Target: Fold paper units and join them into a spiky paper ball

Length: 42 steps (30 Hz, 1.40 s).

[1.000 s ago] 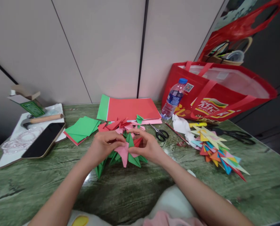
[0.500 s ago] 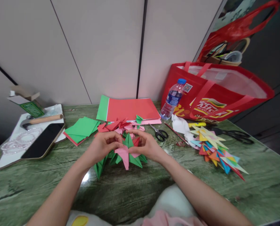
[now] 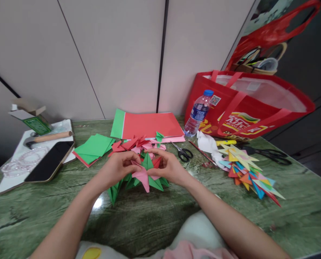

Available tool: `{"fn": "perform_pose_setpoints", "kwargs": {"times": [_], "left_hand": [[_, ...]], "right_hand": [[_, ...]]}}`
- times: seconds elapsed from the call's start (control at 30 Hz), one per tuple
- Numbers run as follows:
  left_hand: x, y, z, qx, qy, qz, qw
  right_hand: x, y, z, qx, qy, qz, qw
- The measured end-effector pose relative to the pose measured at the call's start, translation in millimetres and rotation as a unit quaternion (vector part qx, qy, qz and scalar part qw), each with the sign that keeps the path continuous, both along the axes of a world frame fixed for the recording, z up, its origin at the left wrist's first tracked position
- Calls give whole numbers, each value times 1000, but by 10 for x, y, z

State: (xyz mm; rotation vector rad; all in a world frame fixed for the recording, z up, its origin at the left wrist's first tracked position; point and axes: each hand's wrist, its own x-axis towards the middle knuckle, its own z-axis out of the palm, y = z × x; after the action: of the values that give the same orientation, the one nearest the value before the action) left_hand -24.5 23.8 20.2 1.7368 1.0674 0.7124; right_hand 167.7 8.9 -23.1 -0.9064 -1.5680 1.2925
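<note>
My left hand (image 3: 116, 168) and my right hand (image 3: 169, 167) meet over the middle of the green marble table (image 3: 155, 219). Between their fingertips they pinch a folded pink paper piece (image 3: 142, 177), which pokes downward against a green folded piece (image 3: 148, 162). Under and around the hands lies a cluster of green folded triangles (image 3: 114, 191). Just behind the hands sits a heap of red and pink folded pieces (image 3: 136, 143).
A stack of red and green sheets (image 3: 149, 124) and green squares (image 3: 94, 147) lie behind. Left: a phone (image 3: 50, 160), a hammer (image 3: 48, 137), a small box (image 3: 31, 118). Right: small scissors (image 3: 184, 153), a water bottle (image 3: 198, 113), a red bag (image 3: 246, 108), multicoloured triangles (image 3: 248, 172), large scissors (image 3: 272, 154).
The pink piece has turned slightly between my fingers and its tip has swung a little to the right. Both hands stay in nearly the same spot.
</note>
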Motion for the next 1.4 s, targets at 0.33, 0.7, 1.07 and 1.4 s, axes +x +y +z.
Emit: {"fn": "perform_pose_setpoints", "kwargs": {"times": [0.33, 0.7, 1.07, 1.4], "left_hand": [[2, 6, -29, 5, -25, 12, 1000], [-7, -11, -27, 31, 73, -3, 997], [-2, 13, -58, -12, 12, -13, 1000], [7, 28, -59, -65, -30, 4, 997]], "right_hand": [[9, -10, 15, -13, 5, 8, 1000], [42, 30, 3, -22, -1, 13, 1000], [43, 49, -47, -20, -5, 14, 1000], [52, 57, -28, -32, 4, 6, 999]]}}
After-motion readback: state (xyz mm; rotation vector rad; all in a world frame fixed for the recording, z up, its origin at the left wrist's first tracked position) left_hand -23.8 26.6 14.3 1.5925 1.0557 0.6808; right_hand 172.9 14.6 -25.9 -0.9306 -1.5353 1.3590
